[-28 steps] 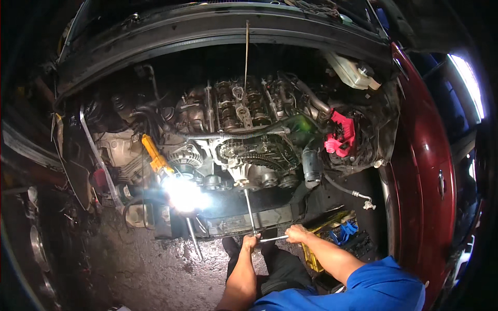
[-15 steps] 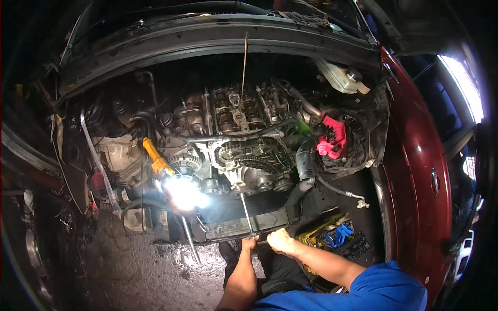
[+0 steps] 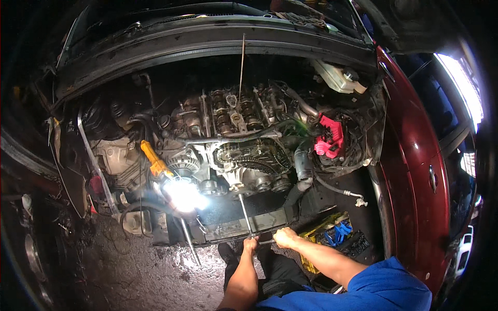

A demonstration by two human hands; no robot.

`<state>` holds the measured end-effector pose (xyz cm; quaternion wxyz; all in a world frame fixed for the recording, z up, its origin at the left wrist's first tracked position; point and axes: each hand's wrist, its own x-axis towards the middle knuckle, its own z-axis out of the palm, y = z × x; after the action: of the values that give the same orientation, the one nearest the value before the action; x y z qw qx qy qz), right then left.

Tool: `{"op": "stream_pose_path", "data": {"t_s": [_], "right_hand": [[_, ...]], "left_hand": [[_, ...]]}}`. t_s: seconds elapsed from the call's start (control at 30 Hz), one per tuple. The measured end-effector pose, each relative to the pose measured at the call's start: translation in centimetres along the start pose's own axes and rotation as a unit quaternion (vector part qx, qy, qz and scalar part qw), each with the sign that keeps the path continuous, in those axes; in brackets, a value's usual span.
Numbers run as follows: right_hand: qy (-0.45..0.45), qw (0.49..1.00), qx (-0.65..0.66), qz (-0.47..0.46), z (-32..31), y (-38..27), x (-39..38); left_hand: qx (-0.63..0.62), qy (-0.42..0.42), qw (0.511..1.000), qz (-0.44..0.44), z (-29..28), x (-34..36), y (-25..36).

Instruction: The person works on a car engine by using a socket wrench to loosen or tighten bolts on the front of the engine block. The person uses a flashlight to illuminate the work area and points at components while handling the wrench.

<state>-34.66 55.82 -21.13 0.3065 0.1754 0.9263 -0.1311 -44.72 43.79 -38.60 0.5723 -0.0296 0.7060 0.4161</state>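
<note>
A long metal extension bar (image 3: 245,212) reaches from the lower front of the opened engine (image 3: 249,155) toward me. My left hand (image 3: 250,243) is closed around its near end, where the wrench head sits, mostly hidden by the fingers. To the right, my right hand (image 3: 285,238) grips the end of the wrench handle (image 3: 267,241), which lies crosswise to the bar. Whether the tool is a ratchet or a plain breaker bar does not show. The bar's far end meets the engine below the exposed timing chain (image 3: 254,165).
A lit work lamp with a yellow handle (image 3: 154,155) hangs left of the bar, above a slanting metal rod (image 3: 190,242). A yellow tool case (image 3: 316,233) with blue items lies right. A red plastic cover (image 3: 330,136) tops the engine bay's right side. A dark red car door (image 3: 415,171) stands beyond.
My right hand has swung slightly outward and away from my left, so more of the wrench handle shows between them. My left hand has stayed on the bar's near end.
</note>
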Motion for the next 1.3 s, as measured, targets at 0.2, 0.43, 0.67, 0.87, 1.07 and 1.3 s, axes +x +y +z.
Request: {"op": "stream_pose_path", "data": {"t_s": [0.2,0.43,0.67,0.87,1.07,1.3], "right_hand": [[-0.011,1.000,0.027,-0.005,0.9,1.4,-0.3],[-0.030,0.998,0.049,-0.022,3.8,4.7,0.8],[-0.061,0.995,0.074,-0.007,5.5,5.8,1.8],[-0.069,0.990,0.114,0.048,5.7,6.4,0.5],[-0.051,0.991,0.103,0.067,4.1,4.6,-0.2],[0.101,0.994,-0.008,-0.050,0.2,-2.9,0.6]], "left_hand": [[0.047,-0.008,0.998,-0.047,0.8,-0.7,1.1],[0.057,0.030,0.998,-0.006,-0.6,3.7,-3.0],[0.095,0.034,0.995,0.000,-2.1,2.9,-2.9],[0.040,-0.001,0.999,0.000,-1.4,-1.4,1.3],[0.012,-0.008,1.000,-0.022,-1.3,-1.9,2.0],[0.044,-0.004,0.999,0.002,-0.6,-0.6,0.6]]}}
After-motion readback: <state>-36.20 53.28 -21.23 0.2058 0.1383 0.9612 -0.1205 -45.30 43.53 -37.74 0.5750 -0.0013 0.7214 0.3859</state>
